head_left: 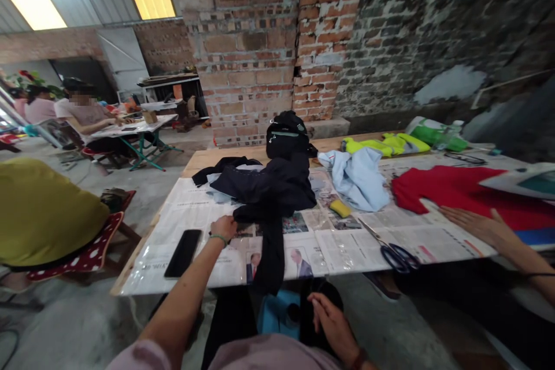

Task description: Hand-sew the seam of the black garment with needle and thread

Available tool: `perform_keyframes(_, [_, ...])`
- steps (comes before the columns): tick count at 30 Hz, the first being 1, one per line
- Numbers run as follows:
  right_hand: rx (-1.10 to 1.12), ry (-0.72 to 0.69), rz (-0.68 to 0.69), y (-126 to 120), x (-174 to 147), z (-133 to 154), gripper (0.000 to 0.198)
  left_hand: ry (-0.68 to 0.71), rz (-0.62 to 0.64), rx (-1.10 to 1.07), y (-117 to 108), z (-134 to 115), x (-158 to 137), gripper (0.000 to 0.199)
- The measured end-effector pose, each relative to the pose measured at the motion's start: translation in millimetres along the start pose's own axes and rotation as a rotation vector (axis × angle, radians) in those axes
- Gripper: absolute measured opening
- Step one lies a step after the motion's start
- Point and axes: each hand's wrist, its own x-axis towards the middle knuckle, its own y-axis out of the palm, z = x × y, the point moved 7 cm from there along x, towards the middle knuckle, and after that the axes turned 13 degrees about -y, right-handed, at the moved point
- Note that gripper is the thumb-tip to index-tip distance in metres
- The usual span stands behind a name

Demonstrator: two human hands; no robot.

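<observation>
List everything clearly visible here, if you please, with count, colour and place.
table: 1, white newspaper covering, centre
smartphone: 1, black, table's left
dark garments: count unclear, black, mid-table
bag: 1, black, behind them
crumpled garment: 1, light blue, right of centre
sponge: 1, yellow, in front of it
scissors: 1, dark-blue handles, front edge
spread garment: 1, red, right
iron: 1, white and teal, far right
hi-vis garment: 1, yellow, back right
plastic bottle: 1, green, back right
seated people: several, olive/pale tops, left
co-worker's hand: 1, bare, right
left hand: 1, bare, by dark garments
right hand: 1, bare, over lap
</observation>
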Motion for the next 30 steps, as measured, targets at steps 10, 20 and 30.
perform_keyframes(10, [0.083,-0.001,-0.031,3.6,1.0,8.7,0.041,0.436,0.723,-1.083,2.4,-65.2,-80.4,0.036])
perform_keyframes(20, [0.133,0.06,-0.122,-14.7,-6.7,-14.6,0.039,-0.011,-0.009,-0.236,28.0,0.2,1.1,0.03])
perform_keyframes(30, [0.13,0.049,-0.1,-13.1,-3.6,-7.7,0.037,0.093,-0.304,0.146,27.6,-82.4,43.9,0.073])
